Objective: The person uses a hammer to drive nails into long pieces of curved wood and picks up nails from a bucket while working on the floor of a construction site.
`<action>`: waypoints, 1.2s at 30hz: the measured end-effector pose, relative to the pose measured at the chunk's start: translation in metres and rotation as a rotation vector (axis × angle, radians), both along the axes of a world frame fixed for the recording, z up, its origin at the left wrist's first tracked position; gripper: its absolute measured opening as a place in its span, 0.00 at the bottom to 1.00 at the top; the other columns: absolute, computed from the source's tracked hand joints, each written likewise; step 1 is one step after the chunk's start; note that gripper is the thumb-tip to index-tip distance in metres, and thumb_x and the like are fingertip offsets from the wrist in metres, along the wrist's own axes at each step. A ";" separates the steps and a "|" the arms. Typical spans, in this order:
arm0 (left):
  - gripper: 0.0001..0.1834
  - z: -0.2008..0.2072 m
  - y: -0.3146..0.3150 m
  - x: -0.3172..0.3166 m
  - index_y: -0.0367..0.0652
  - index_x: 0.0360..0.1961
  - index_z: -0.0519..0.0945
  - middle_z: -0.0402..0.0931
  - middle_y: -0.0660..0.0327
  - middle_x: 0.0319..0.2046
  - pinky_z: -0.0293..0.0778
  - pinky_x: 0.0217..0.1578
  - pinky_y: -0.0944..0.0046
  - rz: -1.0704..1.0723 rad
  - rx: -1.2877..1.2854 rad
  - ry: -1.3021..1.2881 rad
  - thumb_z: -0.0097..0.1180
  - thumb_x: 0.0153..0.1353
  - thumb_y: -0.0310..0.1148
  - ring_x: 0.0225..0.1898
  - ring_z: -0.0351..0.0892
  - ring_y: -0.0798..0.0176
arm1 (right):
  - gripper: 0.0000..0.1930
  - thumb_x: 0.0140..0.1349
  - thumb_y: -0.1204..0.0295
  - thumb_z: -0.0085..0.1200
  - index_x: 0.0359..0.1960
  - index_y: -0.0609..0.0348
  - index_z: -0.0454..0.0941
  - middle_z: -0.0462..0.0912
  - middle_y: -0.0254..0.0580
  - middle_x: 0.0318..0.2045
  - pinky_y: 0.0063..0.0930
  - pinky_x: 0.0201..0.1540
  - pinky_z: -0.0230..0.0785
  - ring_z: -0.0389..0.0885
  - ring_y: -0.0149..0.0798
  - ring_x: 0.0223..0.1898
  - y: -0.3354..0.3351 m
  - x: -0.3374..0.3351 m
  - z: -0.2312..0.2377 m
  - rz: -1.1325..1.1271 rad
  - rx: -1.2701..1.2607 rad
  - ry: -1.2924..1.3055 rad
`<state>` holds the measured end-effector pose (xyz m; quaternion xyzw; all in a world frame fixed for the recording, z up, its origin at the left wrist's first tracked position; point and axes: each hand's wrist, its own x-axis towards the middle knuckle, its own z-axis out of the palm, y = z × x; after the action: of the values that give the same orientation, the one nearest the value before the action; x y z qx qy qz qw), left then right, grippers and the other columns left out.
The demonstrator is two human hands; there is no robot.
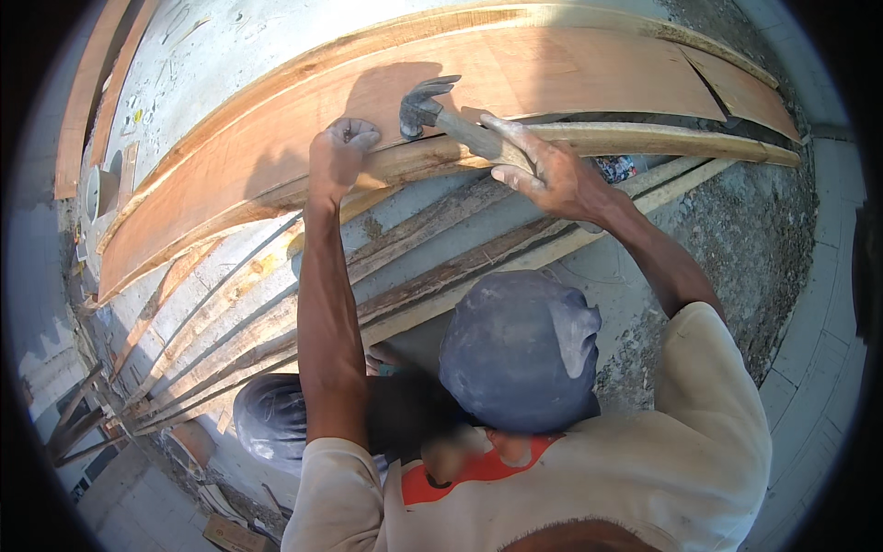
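Note:
My right hand (547, 170) is wrapped round the wooden handle of a claw hammer (460, 129), and the dark steel head hangs over a long plywood panel (441, 83). To the left of the hammer head, my left hand (340, 152) is closed in a pinch above the panel's near edge. Something small and dark shows between its fingertips, too small to name. A wooden strip (644, 140) runs along the panel's near side beneath both hands, and another strip (368, 35) follows its far side.
Several long timbers (432, 221) lie on the ground between the panel and my knees (520, 350). At the panel's right end, a piece of plywood (745, 90) lies with a dark gap beside it. Rough grey ground (754, 239) borders the right side. More planks (97, 83) lie at far left.

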<state>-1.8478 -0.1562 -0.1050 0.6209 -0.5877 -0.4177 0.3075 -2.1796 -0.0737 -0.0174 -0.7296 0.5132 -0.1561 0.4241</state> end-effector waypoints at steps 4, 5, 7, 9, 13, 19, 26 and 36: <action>0.07 -0.015 0.008 0.012 0.35 0.38 0.85 0.81 0.67 0.29 0.71 0.33 0.68 0.038 -0.014 -0.018 0.66 0.66 0.29 0.30 0.74 0.72 | 0.29 0.66 0.59 0.69 0.60 0.64 0.74 0.85 0.49 0.39 0.40 0.45 0.77 0.85 0.41 0.40 0.110 -0.061 -0.044 -0.260 0.178 -0.110; 0.08 -0.007 0.013 -0.009 0.37 0.37 0.83 0.76 0.70 0.26 0.67 0.30 0.70 0.020 -0.072 0.017 0.63 0.70 0.32 0.27 0.69 0.75 | 0.24 0.62 0.64 0.71 0.54 0.64 0.77 0.83 0.42 0.32 0.34 0.39 0.77 0.81 0.33 0.32 0.153 -0.076 -0.057 -0.462 0.308 -0.232; 0.17 -0.004 0.013 0.013 0.41 0.34 0.81 0.69 0.72 0.24 0.60 0.27 0.69 0.103 0.038 0.211 0.56 0.78 0.42 0.26 0.63 0.78 | 0.22 0.61 0.67 0.71 0.51 0.65 0.78 0.83 0.40 0.30 0.30 0.34 0.76 0.80 0.30 0.29 0.227 -0.087 -0.065 -0.779 0.530 -0.149; 0.22 -0.013 0.021 -0.001 0.42 0.29 0.77 0.69 0.70 0.24 0.60 0.29 0.69 0.288 -0.233 0.155 0.51 0.80 0.45 0.27 0.63 0.74 | 0.19 0.62 0.71 0.71 0.50 0.64 0.78 0.80 0.34 0.25 0.26 0.24 0.72 0.78 0.27 0.20 0.296 -0.103 -0.100 -0.977 0.450 -0.148; 0.25 -0.030 0.064 -0.061 0.41 0.25 0.73 0.65 0.69 0.23 0.61 0.29 0.68 0.705 -0.555 0.221 0.52 0.80 0.45 0.27 0.64 0.72 | 0.20 0.66 0.64 0.67 0.51 0.65 0.79 0.84 0.41 0.27 0.37 0.31 0.79 0.86 0.37 0.27 0.351 -0.133 -0.125 -1.138 0.573 -0.084; 0.28 -0.033 0.113 -0.144 0.43 0.23 0.73 0.65 0.68 0.20 0.61 0.29 0.66 0.613 0.065 0.311 0.53 0.79 0.51 0.26 0.62 0.70 | 0.32 0.71 0.44 0.58 0.54 0.68 0.79 0.87 0.59 0.36 0.53 0.49 0.80 0.89 0.55 0.43 0.261 -0.159 -0.106 -0.750 0.374 0.599; 0.28 -0.044 0.110 -0.181 0.44 0.27 0.71 0.57 0.69 0.20 0.60 0.29 0.65 0.525 0.360 0.664 0.48 0.80 0.53 0.25 0.57 0.70 | 0.38 0.80 0.47 0.46 0.75 0.69 0.56 0.74 0.58 0.65 0.48 0.66 0.74 0.78 0.50 0.63 0.069 -0.133 -0.141 -1.378 0.161 -0.791; 0.28 0.046 -0.083 -0.172 0.35 0.39 0.75 0.70 0.56 0.35 0.71 0.42 0.58 -0.046 -0.271 -0.303 0.47 0.80 0.55 0.37 0.71 0.58 | 0.41 0.77 0.38 0.44 0.72 0.64 0.63 0.76 0.47 0.58 0.36 0.65 0.69 0.76 0.42 0.58 -0.042 -0.135 -0.225 -1.728 -0.268 -1.389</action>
<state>-2.0203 -0.2395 -0.0590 0.6161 -0.6921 -0.2434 0.2867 -2.3142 -0.1160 -0.2424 0.0783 0.4787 -0.8265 0.2858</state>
